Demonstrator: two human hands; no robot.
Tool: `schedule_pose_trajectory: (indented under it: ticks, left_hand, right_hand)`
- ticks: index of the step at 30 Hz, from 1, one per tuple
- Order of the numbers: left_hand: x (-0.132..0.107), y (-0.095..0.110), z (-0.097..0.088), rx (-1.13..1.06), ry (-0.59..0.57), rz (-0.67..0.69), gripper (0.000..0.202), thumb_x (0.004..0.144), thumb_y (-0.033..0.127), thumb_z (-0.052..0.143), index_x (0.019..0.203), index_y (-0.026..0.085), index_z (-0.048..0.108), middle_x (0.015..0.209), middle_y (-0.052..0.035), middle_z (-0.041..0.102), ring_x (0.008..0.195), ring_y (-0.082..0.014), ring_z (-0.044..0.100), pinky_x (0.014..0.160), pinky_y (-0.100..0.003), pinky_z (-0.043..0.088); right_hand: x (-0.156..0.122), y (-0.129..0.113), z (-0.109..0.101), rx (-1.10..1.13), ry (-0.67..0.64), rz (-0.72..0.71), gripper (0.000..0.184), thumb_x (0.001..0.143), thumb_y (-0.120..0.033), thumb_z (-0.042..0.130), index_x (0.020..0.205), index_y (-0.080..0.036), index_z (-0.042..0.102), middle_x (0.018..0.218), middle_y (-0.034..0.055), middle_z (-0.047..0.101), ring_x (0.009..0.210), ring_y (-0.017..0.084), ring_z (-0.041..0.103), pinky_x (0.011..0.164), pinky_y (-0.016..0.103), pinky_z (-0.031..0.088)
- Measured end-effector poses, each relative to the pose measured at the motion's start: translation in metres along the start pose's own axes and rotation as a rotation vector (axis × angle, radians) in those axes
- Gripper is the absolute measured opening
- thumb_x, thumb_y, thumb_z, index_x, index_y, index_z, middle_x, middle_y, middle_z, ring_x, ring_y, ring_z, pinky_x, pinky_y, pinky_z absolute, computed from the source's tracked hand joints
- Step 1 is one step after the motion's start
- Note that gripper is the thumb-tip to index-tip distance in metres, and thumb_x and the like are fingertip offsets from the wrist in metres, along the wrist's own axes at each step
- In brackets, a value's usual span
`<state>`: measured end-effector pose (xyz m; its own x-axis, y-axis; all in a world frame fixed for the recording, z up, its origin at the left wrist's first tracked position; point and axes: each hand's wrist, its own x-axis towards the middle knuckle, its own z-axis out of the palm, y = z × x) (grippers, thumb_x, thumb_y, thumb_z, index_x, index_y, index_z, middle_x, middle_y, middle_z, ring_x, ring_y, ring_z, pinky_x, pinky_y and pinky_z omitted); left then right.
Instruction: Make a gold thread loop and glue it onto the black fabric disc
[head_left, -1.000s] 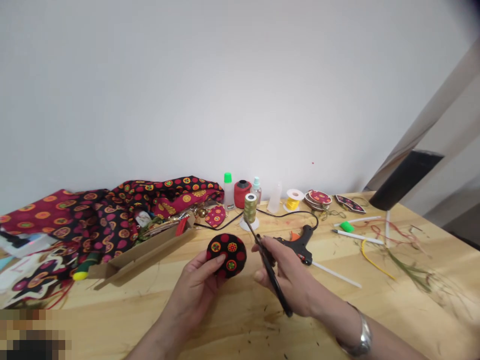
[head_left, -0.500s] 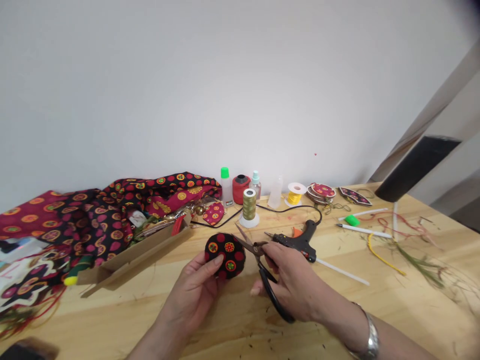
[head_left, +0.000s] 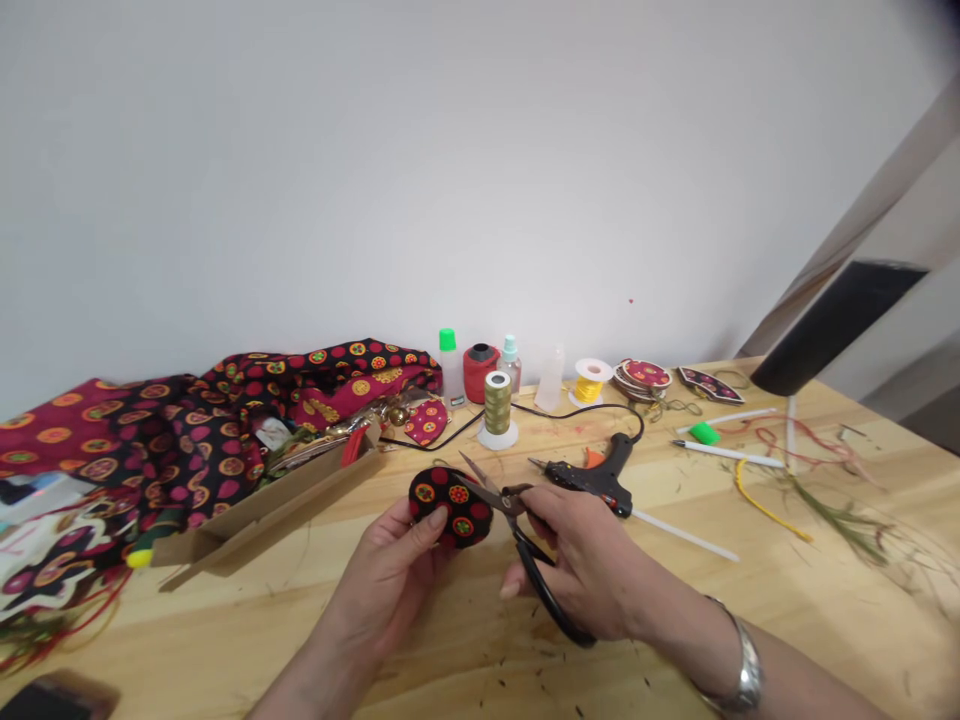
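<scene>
A round black fabric disc point(head_left: 459, 497) with red, orange and green floral dots is pinched in my left hand point(head_left: 401, 565), thumb on its face and the other fingers behind. My right hand point(head_left: 581, 555) grips black-handled scissors point(head_left: 534, 548), with its fingers around the handles. The scissor blades are parted and point up and left; one lies over the disc's upper right edge, the other stands above it. Just beyond my right hand lies a black glue gun point(head_left: 600, 478) with a white glue stick in its back end.
Patterned fabric point(head_left: 240, 430) and a cardboard box point(head_left: 277, 505) fill the left. Along the wall stand a gold thread spool point(head_left: 497, 410), red thread point(head_left: 480, 375), small bottles and yellow cord point(head_left: 591, 385). A pen point(head_left: 727, 454), a green piece point(head_left: 704, 433) and loose strings lie right.
The scissors have shifted slightly left, so a blade now overlaps the disc's upper edge. The disc looks tilted a little flatter. My left hand keeps its grip.
</scene>
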<state>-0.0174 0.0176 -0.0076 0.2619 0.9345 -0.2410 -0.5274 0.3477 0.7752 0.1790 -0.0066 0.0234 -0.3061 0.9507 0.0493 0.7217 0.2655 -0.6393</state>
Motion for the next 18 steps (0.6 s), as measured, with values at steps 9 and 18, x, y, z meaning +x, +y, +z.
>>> schedule_pose_trajectory:
  ticks: [9, 18]
  left_hand:
    - [-0.0017, -0.0003, 0.0001, 0.015, 0.008, -0.017, 0.018, 0.069, 0.015, 0.073, 0.087, 0.012, 0.072, 0.081, -0.0085, 0.075, 0.071, -0.0151, 0.067, 0.07, -0.023, 0.052]
    - [-0.0013, -0.0004, -0.001, 0.01, 0.003, -0.014, 0.015, 0.07, 0.015, 0.072, 0.085, 0.013, 0.072, 0.08, -0.0079, 0.075, 0.071, -0.0151, 0.067, 0.07, -0.023, 0.052]
  right_hand:
    - [0.0, -0.0013, -0.0003, 0.049, 0.005, 0.003, 0.04, 0.07, -0.055, 0.063, 0.068, -0.019, 0.047, 0.064, -0.0027, 0.043, 0.056, 0.011, 0.035, 0.049, 0.022, 0.028]
    - [0.0001, -0.0053, -0.003, 0.075, -0.009, 0.001, 0.036, 0.071, -0.052, 0.063, 0.069, -0.018, 0.053, 0.061, -0.0025, 0.045, 0.055, 0.01, 0.036, 0.048, 0.022, 0.027]
